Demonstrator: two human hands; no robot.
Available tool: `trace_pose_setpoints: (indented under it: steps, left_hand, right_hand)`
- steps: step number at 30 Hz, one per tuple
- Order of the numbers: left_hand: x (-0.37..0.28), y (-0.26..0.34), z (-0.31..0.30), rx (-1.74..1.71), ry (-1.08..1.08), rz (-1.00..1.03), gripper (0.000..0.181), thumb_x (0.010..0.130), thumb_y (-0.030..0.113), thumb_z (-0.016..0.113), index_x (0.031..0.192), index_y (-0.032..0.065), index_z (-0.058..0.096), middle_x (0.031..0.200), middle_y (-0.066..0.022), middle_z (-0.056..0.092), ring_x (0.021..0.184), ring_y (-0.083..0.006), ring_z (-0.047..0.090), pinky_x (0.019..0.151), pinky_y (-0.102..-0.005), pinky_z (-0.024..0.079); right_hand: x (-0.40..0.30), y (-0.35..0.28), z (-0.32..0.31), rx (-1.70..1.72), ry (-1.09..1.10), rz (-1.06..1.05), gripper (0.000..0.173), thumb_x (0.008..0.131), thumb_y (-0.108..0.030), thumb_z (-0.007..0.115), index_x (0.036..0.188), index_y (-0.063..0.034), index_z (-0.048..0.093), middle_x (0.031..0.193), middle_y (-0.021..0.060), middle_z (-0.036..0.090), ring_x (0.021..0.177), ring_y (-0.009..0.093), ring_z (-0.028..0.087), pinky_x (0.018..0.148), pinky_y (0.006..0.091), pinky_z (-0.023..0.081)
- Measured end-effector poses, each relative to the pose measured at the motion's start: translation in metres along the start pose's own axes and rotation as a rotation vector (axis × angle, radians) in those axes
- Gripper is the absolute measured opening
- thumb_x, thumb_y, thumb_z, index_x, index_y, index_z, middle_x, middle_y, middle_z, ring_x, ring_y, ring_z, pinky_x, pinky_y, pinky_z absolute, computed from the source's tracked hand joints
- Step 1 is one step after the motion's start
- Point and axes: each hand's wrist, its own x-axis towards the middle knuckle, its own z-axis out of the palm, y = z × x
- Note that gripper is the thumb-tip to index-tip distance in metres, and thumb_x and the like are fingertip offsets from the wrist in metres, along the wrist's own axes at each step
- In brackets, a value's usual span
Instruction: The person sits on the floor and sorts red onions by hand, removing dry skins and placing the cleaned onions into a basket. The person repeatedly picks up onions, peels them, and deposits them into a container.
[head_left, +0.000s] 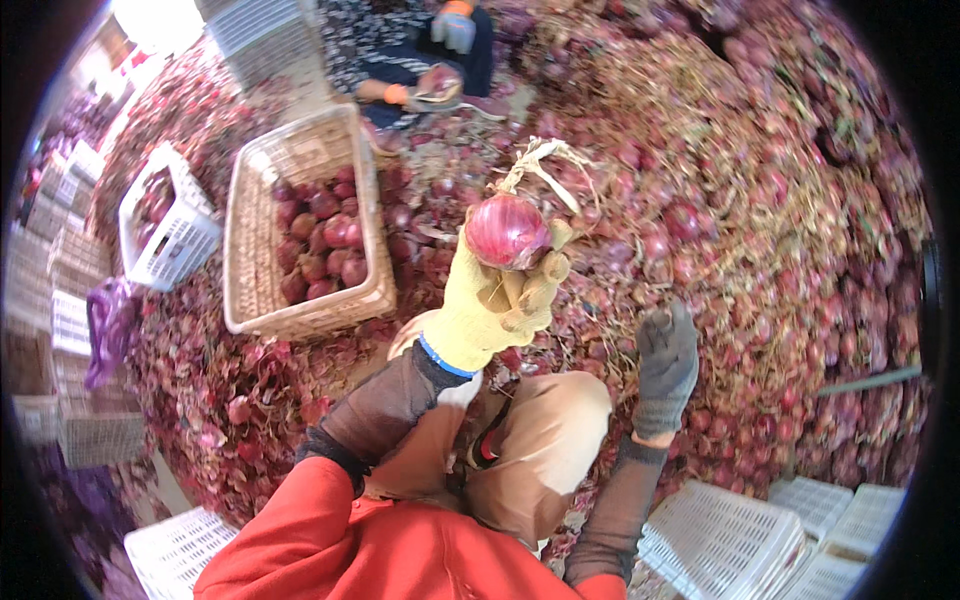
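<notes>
My left hand (499, 289), in a pale yellow knitted glove with a worn tan palm, is closed around the underside of a red onion (508, 232). The onion is upright, and its dry stem and roots or leaves (536, 166) curl out above it. My right hand (666, 367), in a dark grey glove, is at the right over the onion pile; its fingers are curled, and whether it holds something small does not show. To the left of my left hand stands a plastic crate (311, 315) partly filled with red onions (322, 244).
Loose onions and dry stems (720, 150) are heaped ahead and right. A co-worker's gloved hand (433, 96) holds an onion near the top. A smaller white crate (169, 240) stands left. Upturned or stacked crates (724, 532) are at lower right. Onion skins (247, 420) cover the ground.
</notes>
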Motion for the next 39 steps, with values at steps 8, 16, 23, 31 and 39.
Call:
trace_pose_setpoints:
  steps: [8, 16, 23, 31, 39]
  left_hand:
    - [-0.121, 0.046, 0.042, 0.054, 0.060, 0.476, 0.064, 0.087, 0.058, 0.059, 0.123, 0.0053, 0.055, 0.110, -0.0172, 0.063, 0.089, -0.0333, 0.065, 0.063, -0.0407, 0.058]
    - [-0.262, 0.086, 0.053, 0.350, 0.655, 0.923, 0.038, 0.096, 0.038, 0.054, 0.123, 0.0115, 0.054, 0.110, -0.0114, 0.064, 0.097, -0.0248, 0.064, 0.075, -0.0426, 0.057]
    - [-0.137, 0.007, 0.113, 1.465, 0.725, 0.697, 0.059, 0.081, -0.004, 0.061, 0.138, 0.0020, 0.050, 0.134, -0.0116, 0.055, 0.123, -0.0215, 0.052, 0.102, -0.0325, 0.043]
    - [-0.070, -0.079, 0.090, 1.726, 0.362, 0.042, 0.038, 0.096, 0.009, 0.053, 0.131, -0.0036, 0.056, 0.126, -0.0124, 0.061, 0.110, -0.0190, 0.061, 0.096, -0.0298, 0.046]
    - [-0.085, -0.036, 0.025, 1.732, 0.305, -0.320, 0.043, 0.101, 0.020, 0.048, 0.135, -0.0059, 0.051, 0.122, -0.0143, 0.061, 0.101, -0.0184, 0.063, 0.089, -0.0292, 0.049]
  right_hand:
    - [-0.017, 0.030, 0.037, -0.035, -0.244, 0.160, 0.044, 0.099, -0.035, 0.050, 0.134, -0.0075, 0.055, 0.108, 0.0045, 0.064, 0.094, 0.018, 0.062, 0.084, 0.0336, 0.050]
    - [-0.019, 0.031, 0.070, -0.427, -0.294, 0.083, 0.046, 0.097, -0.033, 0.057, 0.136, -0.0089, 0.054, 0.115, 0.0080, 0.062, 0.104, 0.021, 0.060, 0.091, 0.0375, 0.049]
    - [-0.094, -0.023, 0.142, -0.299, -0.619, -0.146, 0.052, 0.098, -0.025, 0.056, 0.144, -0.0043, 0.044, 0.132, 0.0101, 0.056, 0.118, 0.022, 0.055, 0.098, 0.0388, 0.047]
    - [-0.280, -0.057, -0.060, -0.949, 0.230, -0.622, 0.045, 0.104, -0.030, 0.031, 0.125, 0.0013, 0.055, 0.123, 0.0175, 0.062, 0.112, 0.028, 0.061, 0.100, 0.0395, 0.047]
    - [-0.585, -0.011, -0.121, -0.532, 1.156, 0.145, 0.029, 0.096, -0.021, 0.057, 0.117, -0.0027, 0.066, 0.113, 0.0045, 0.066, 0.105, 0.017, 0.060, 0.090, 0.0318, 0.050]
